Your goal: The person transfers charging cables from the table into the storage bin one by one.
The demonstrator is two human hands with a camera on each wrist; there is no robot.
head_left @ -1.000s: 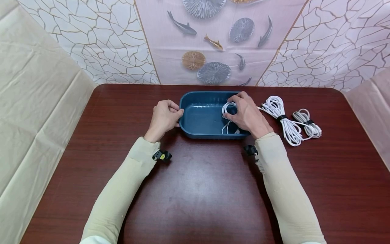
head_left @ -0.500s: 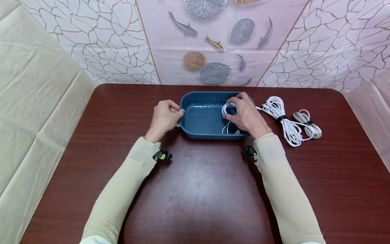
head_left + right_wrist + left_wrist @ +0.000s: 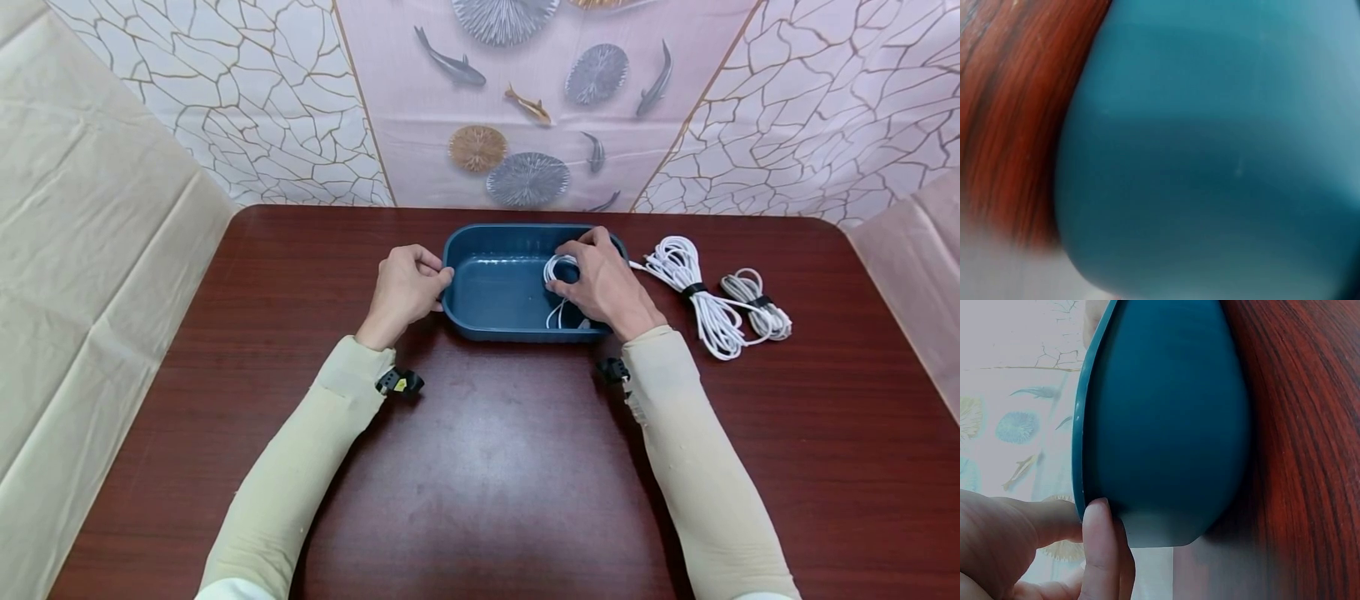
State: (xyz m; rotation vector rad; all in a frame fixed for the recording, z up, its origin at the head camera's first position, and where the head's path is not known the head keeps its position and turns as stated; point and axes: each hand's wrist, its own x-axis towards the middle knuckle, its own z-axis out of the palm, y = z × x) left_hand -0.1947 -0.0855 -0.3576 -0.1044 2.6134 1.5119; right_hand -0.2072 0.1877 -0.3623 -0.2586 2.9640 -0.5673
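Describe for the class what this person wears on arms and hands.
The left hand and right hand are bare. Pale cream sleeves cover both arms. A small black device sits at each wrist; the left one bears a yellow marking.

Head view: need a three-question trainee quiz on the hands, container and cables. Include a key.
1. Where does the left hand grip the blue container?
A) floor
B) rim
C) underside

2. True or false: the larger tied cable bundle lies between the container and the smaller tied cable bundle.

3. Fill in: the right hand has its fingers at a white coil ____ the container.

Key: 1. B; 2. True; 3. inside
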